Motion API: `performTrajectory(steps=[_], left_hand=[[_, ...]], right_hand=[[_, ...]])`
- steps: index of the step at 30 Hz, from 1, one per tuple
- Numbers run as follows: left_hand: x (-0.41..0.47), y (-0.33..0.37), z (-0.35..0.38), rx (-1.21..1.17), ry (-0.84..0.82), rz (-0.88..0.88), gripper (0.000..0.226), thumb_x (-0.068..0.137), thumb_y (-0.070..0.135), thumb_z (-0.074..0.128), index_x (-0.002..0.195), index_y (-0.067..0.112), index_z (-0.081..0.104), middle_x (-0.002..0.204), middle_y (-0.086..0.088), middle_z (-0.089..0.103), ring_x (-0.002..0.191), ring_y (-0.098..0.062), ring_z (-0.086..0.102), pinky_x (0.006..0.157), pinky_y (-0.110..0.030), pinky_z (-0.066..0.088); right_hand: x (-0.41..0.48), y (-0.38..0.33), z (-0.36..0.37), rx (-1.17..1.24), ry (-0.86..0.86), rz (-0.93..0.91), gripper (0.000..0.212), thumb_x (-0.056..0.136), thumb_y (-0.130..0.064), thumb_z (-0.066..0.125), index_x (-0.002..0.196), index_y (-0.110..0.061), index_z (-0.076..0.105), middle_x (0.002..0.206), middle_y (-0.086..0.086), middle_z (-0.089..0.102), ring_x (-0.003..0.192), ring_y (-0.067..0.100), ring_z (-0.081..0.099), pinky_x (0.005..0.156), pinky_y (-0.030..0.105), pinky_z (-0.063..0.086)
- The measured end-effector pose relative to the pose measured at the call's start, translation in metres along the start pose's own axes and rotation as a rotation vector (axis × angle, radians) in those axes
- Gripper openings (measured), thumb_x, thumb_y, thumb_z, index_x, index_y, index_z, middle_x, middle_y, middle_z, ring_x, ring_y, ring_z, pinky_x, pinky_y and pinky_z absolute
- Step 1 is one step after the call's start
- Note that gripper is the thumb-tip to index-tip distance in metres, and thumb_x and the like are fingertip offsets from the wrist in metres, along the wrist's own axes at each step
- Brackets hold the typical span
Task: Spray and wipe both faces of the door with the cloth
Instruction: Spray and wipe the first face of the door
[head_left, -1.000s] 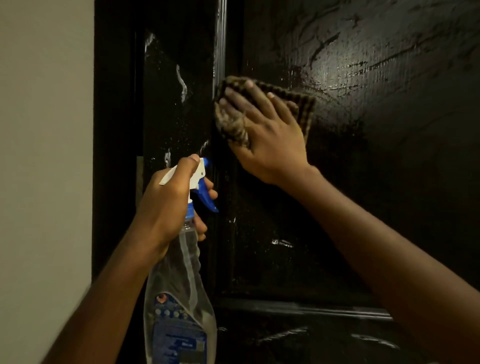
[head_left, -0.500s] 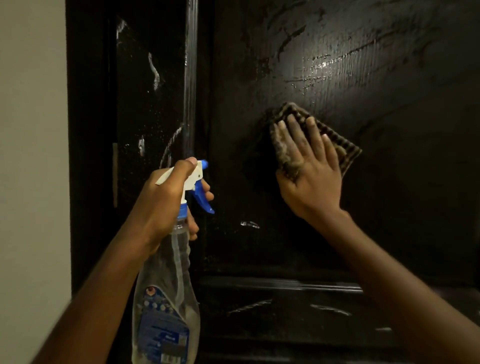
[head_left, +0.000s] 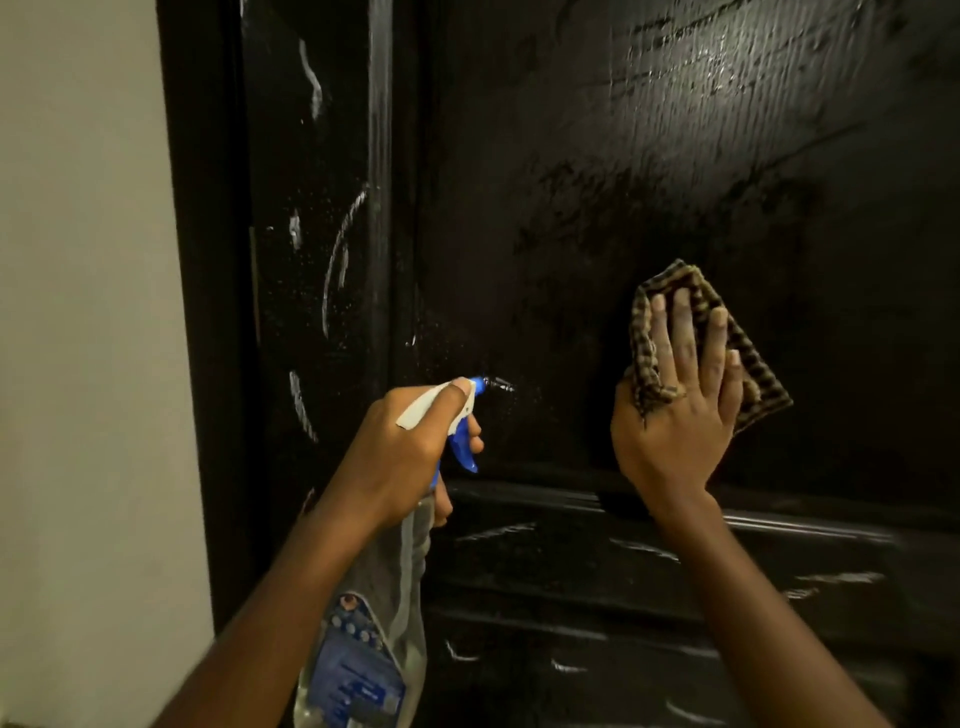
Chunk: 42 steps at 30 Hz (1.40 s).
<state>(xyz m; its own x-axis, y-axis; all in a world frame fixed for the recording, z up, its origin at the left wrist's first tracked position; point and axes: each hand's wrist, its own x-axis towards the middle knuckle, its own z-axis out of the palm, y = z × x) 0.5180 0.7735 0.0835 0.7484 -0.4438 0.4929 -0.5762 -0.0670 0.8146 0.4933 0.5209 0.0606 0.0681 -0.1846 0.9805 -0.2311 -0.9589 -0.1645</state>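
A glossy black door (head_left: 649, 171) fills most of the view, wet and streaked with spray. My right hand (head_left: 675, 415) presses a brown checked cloth (head_left: 753, 384) flat against the door's large panel, fingers straight and spread, just above a horizontal moulding. My left hand (head_left: 410, 447) grips the neck of a clear spray bottle (head_left: 374, 623) with a white and blue trigger head, held upright with the nozzle pointing at the door. A finger lies on the blue trigger.
A pale wall (head_left: 78, 338) stands at the left, beside the black door frame (head_left: 202, 312). Below the moulding lies a lower door panel (head_left: 623, 623) with wet streaks.
My right hand has slid the cloth down and to the right across the panel, from near the vertical moulding to low on the panel. The bottle stays in my left hand.
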Motion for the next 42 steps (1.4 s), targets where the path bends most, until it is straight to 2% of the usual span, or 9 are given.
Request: performTrajectory(steps=[7, 13, 20, 22, 27, 31, 33, 38, 42], left_hand=[[-0.008, -0.025, -0.001, 0.045, -0.044, -0.062, 0.054, 0.102, 0.047, 0.040, 0.083, 0.004, 0.066, 0.077, -0.013, 0.072, 0.042, -0.034, 0.057, 0.045, -0.038, 0.050], [0.004, -0.038, -0.037, -0.060, 0.080, 0.030, 0.050, 0.103, 0.044, 0.041, 0.081, 0.006, 0.065, 0.077, -0.011, 0.072, 0.039, -0.037, 0.057, 0.043, -0.035, 0.048], [0.013, -0.051, -0.065, -0.134, 0.079, 0.054, 0.052, 0.098, 0.050, 0.038, 0.087, 0.008, 0.067, 0.085, -0.009, 0.074, 0.039, -0.035, 0.057, 0.047, -0.041, 0.050], [0.014, -0.053, -0.065, -0.139, 0.061, 0.048, 0.052, 0.100, 0.049, 0.038, 0.086, 0.008, 0.067, 0.086, -0.010, 0.074, 0.039, -0.035, 0.057, 0.044, -0.037, 0.050], [0.011, -0.058, -0.067, -0.132, 0.029, 0.013, 0.050, 0.103, 0.042, 0.038, 0.085, 0.005, 0.066, 0.084, -0.009, 0.074, 0.038, -0.034, 0.056, 0.046, -0.037, 0.050], [0.011, -0.058, -0.070, -0.139, 0.031, 0.014, 0.050, 0.103, 0.043, 0.038, 0.086, 0.004, 0.066, 0.084, -0.009, 0.074, 0.039, -0.034, 0.056, 0.047, -0.039, 0.050], [0.013, -0.056, -0.073, -0.154, 0.034, 0.010, 0.051, 0.103, 0.043, 0.038, 0.087, 0.004, 0.066, 0.086, -0.009, 0.074, 0.039, -0.035, 0.056, 0.046, -0.038, 0.050], [0.018, -0.051, -0.073, -0.138, 0.019, 0.027, 0.051, 0.104, 0.043, 0.039, 0.086, 0.004, 0.066, 0.087, -0.009, 0.074, 0.039, -0.037, 0.057, 0.046, -0.040, 0.050], [0.017, -0.049, -0.074, -0.096, -0.007, 0.016, 0.052, 0.103, 0.045, 0.039, 0.084, 0.004, 0.066, 0.083, -0.010, 0.073, 0.040, -0.036, 0.057, 0.045, -0.038, 0.050]], right_hand=[[-0.001, -0.003, 0.000, 0.057, -0.016, 0.018, 0.063, 0.099, -0.035, 0.036, 0.160, -0.026, 0.022, 0.167, -0.003, 0.019, 0.156, 0.021, 0.005, 0.126, 0.042, 0.006], [-0.004, -0.055, 0.013, 0.006, 0.010, 0.179, 0.068, 0.096, -0.044, 0.033, 0.160, -0.022, 0.023, 0.168, 0.001, 0.017, 0.156, 0.027, 0.005, 0.125, 0.044, 0.003], [-0.077, -0.097, 0.043, -0.144, -0.303, -0.539, 0.072, 0.093, -0.049, 0.049, 0.159, -0.029, 0.026, 0.167, -0.006, 0.016, 0.156, 0.019, 0.008, 0.125, 0.039, 0.006], [-0.102, -0.068, 0.038, -0.182, -0.348, -0.574, 0.072, 0.092, -0.052, 0.045, 0.159, -0.033, 0.024, 0.167, -0.008, 0.018, 0.156, 0.017, 0.009, 0.124, 0.038, 0.010], [-0.075, -0.016, 0.013, -0.204, -0.209, -0.168, 0.070, 0.093, -0.041, 0.039, 0.160, -0.029, 0.019, 0.166, -0.003, 0.017, 0.156, 0.018, -0.002, 0.125, 0.039, 0.003], [-0.024, -0.064, 0.020, -0.084, -0.085, 0.176, 0.069, 0.097, -0.043, 0.033, 0.162, -0.025, 0.014, 0.169, -0.003, 0.006, 0.156, 0.020, -0.007, 0.125, 0.042, 0.001], [-0.022, -0.090, 0.029, -0.104, -0.093, 0.082, 0.071, 0.096, -0.044, 0.035, 0.161, -0.023, 0.018, 0.169, -0.001, 0.009, 0.156, 0.024, -0.001, 0.125, 0.042, 0.004], [-0.072, -0.087, 0.039, -0.194, -0.297, -0.472, 0.069, 0.097, -0.049, 0.038, 0.160, -0.027, 0.021, 0.168, -0.004, 0.012, 0.156, 0.021, 0.004, 0.125, 0.039, 0.004], [-0.081, -0.056, 0.027, -0.222, -0.270, -0.366, 0.069, 0.094, -0.046, 0.039, 0.159, -0.033, 0.021, 0.166, -0.007, 0.016, 0.156, 0.018, 0.003, 0.125, 0.037, 0.004]])
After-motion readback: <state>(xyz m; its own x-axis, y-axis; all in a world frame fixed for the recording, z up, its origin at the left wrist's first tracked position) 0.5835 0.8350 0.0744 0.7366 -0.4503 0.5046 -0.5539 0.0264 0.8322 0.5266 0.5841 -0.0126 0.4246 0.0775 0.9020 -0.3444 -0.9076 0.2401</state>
